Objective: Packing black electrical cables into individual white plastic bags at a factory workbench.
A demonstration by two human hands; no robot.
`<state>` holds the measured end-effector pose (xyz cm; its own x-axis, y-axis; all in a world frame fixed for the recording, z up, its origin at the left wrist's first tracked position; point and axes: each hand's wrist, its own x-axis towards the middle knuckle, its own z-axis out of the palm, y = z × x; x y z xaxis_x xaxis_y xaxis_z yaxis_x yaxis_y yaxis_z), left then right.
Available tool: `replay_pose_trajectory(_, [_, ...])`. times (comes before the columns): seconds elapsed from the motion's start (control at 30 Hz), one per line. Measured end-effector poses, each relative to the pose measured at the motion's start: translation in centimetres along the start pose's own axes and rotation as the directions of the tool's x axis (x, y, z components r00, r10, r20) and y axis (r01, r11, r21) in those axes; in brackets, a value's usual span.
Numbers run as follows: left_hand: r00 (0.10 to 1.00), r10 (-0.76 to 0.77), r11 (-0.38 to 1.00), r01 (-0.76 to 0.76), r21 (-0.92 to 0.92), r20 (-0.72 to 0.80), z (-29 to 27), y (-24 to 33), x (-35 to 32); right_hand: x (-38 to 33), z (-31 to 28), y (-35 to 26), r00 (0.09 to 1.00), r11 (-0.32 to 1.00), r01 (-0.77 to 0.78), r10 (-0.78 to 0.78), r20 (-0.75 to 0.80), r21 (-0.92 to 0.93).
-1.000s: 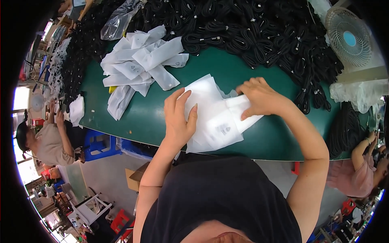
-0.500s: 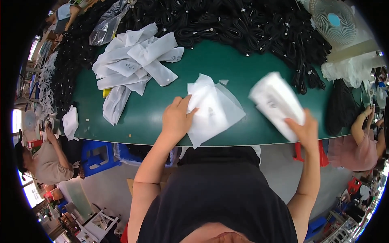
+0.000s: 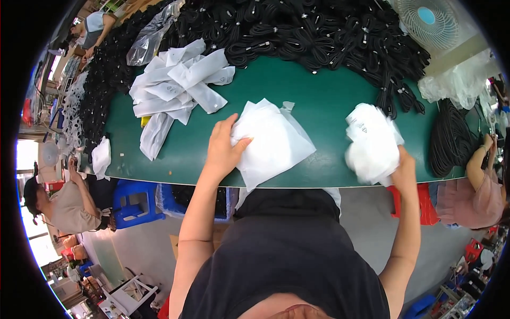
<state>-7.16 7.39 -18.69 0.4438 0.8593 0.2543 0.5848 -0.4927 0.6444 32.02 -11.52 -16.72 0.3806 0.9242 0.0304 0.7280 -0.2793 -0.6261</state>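
My left hand (image 3: 225, 142) rests at the left edge of a flat pile of thin white bags (image 3: 273, 141) on the table before me. Its thumb lies on top of the pile, spread apart from the fingers, which stretch along the edge. Off to the right, my right hand (image 3: 405, 169) is closed on a loose white bundle of bags (image 3: 372, 141) with small dark printing. The bundle is blurred at its lower part and hides most of the fingertips. Just behind the flat pile sits a small pale scrap (image 3: 288, 105).
Filled white pouches (image 3: 183, 80) lie heaped at the back left of the green table (image 3: 308, 101). Coiled black cables (image 3: 297, 32) cover its far side, with a fan (image 3: 427, 24) beyond. Co-workers sit left (image 3: 69, 204) and right (image 3: 470, 194); a blue stool (image 3: 135, 204) stands left.
The white bundle in my right hand has turned more upright and its loose sheets have bunched up. My left hand has shifted slightly left and up along the flat pile.
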Motion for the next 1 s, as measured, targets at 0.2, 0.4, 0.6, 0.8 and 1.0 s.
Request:
replay_pose_trajectory(0.2, [0.983,-0.096,0.986,0.073,0.147,0.159,-0.9,0.7,0.4,2.2,-6.0,-6.2,0.999,0.983,-0.004,0.011,-0.038,0.183])
replay_pose_trajectory(0.4, [0.970,0.072,0.861,0.056,-0.506,0.232,-8.5,6.5,6.1,5.4,1.1,0.4,0.986,0.795,0.032,-0.126,0.112,0.606])
replay_pose_trajectory(0.6, [0.783,0.182,0.506,-0.593,-0.627,-0.594,-20.8,23.2,23.6,7.2,2.1,-1.5,0.987,0.823,-0.075,-0.020,0.161,0.563])
replay_pose_trajectory(0.8, [0.801,0.096,0.645,-0.502,-0.576,-0.591,-27.7,26.7,41.7,7.4,2.2,-0.4,0.987,0.867,-0.014,-0.068,0.145,0.497])
replay_pose_trajectory(1.0, [0.847,0.235,0.831,0.078,0.550,-0.476,-23.1,24.5,44.5,6.2,2.0,0.0,0.993,0.917,0.004,-0.051,0.108,0.398])
